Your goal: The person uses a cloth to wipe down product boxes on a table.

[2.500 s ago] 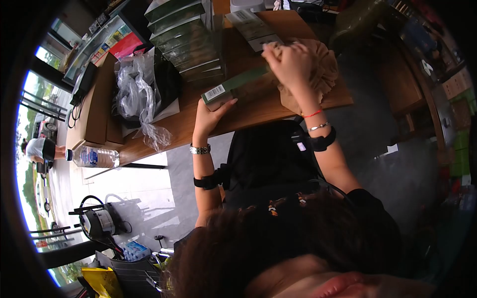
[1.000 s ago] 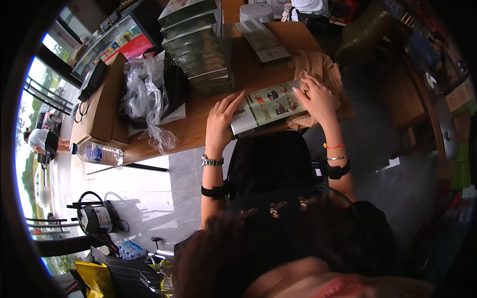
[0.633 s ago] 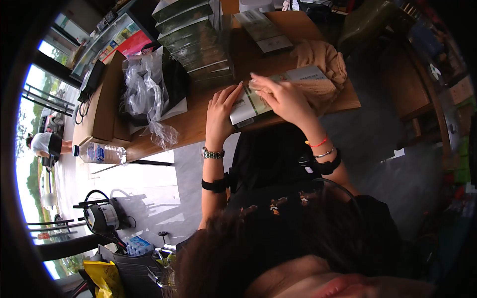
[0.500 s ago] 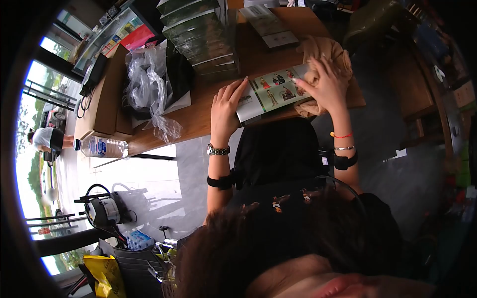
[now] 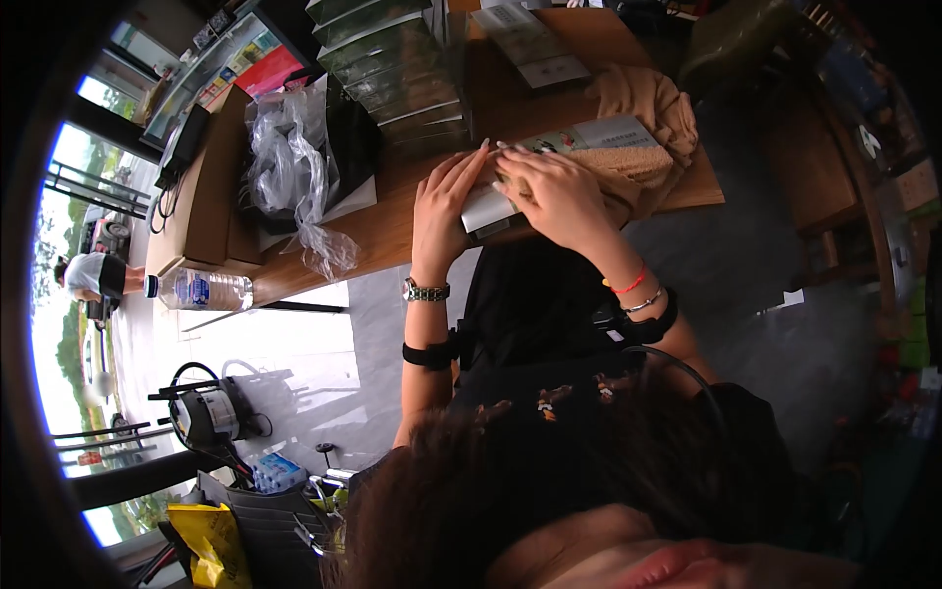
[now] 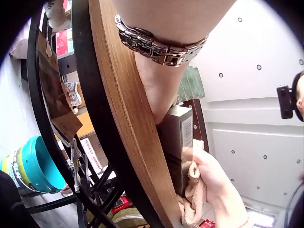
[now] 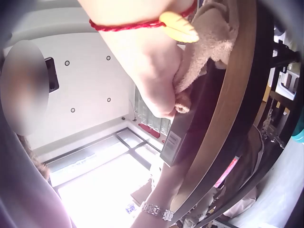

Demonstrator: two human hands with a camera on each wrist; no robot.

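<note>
A flat printed box [image 5: 613, 130] lies near the front edge of the wooden table. My left hand [image 5: 442, 216] rests at its left end, fingers straight along the box. Gripped in my right hand [image 5: 564, 201] is a tan towel [image 5: 638, 165], pressed on the box top close to the left hand's fingertips. The towel trails right over the box and table, hiding part of the print. In the left wrist view the box's barcode end [image 6: 186, 128] faces the camera. In the right wrist view, bunched towel [image 7: 204, 42] shows under the right hand.
A tall stack of wrapped boxes [image 5: 392, 88] stands behind the left hand. Another flat box [image 5: 535, 49] lies at the back. To the left are crumpled plastic wrap [image 5: 285, 147], an open cardboard box [image 5: 201, 196] and a water bottle [image 5: 206, 291] at the table edge.
The box was tilted on edge in my left hand and now lies flat. My right hand has swept the towel right and left along it, ending at the left end.
</note>
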